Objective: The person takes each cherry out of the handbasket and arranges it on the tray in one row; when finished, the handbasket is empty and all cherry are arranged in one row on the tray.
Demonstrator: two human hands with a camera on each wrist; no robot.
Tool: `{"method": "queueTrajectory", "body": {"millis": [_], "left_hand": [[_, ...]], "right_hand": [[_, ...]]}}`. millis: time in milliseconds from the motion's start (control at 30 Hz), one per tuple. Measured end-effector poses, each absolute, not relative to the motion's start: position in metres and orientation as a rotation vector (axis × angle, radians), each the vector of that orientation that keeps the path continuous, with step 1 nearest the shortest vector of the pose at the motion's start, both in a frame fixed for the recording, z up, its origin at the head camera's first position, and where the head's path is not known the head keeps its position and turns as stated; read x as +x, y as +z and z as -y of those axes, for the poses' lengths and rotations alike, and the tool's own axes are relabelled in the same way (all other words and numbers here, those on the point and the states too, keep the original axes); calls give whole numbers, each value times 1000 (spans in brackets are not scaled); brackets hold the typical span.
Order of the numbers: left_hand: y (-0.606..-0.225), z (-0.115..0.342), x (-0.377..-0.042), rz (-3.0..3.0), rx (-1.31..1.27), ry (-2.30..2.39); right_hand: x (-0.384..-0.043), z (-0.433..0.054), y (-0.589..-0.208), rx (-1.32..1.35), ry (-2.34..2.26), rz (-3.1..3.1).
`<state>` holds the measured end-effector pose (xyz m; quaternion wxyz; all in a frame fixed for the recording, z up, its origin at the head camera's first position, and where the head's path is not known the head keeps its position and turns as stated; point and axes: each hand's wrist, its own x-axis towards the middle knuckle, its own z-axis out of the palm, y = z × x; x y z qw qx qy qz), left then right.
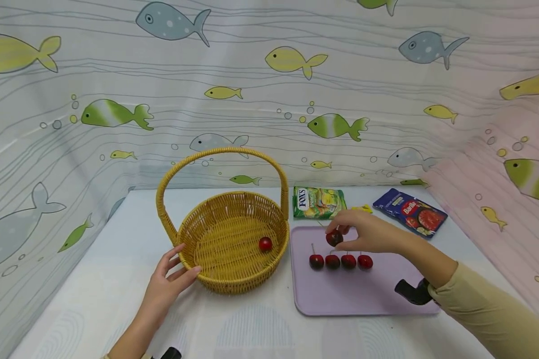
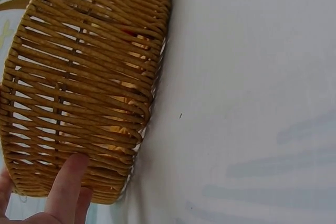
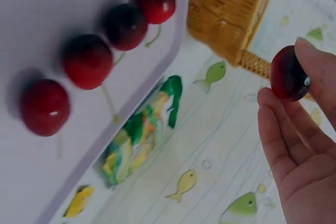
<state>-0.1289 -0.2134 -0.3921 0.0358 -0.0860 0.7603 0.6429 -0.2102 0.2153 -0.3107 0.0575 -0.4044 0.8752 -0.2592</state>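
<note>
My right hand pinches a dark red cherry between thumb and fingers, above the far part of a lilac tray. Below it, several cherries with thin stems stand in a row on the tray. My left hand touches the near left side of a woven yellow-brown basket, thumb and fingers spread along it at the rim. In the left wrist view a fingertip lies against the weave. One red cherry lies inside the basket, towards its right.
Behind the tray lie a green Fox's candy bag, a small yellow packet and a blue Barilla pouch. The basket's tall handle arches over it. A fish-print cloth hangs behind and at both sides.
</note>
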Motion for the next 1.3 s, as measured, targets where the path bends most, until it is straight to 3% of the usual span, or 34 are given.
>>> {"method": "queueTrajectory", "body": {"millis": [667,1300], "left_hand": [[-390,213,-129,-2337,-264,1978],[-392,213,-129,-2341,-247,1976]], "right_hand": [[-189,-308,-377,-936,-890,-2876],[-205,-323,-402,-757,-850,-2750]]}}
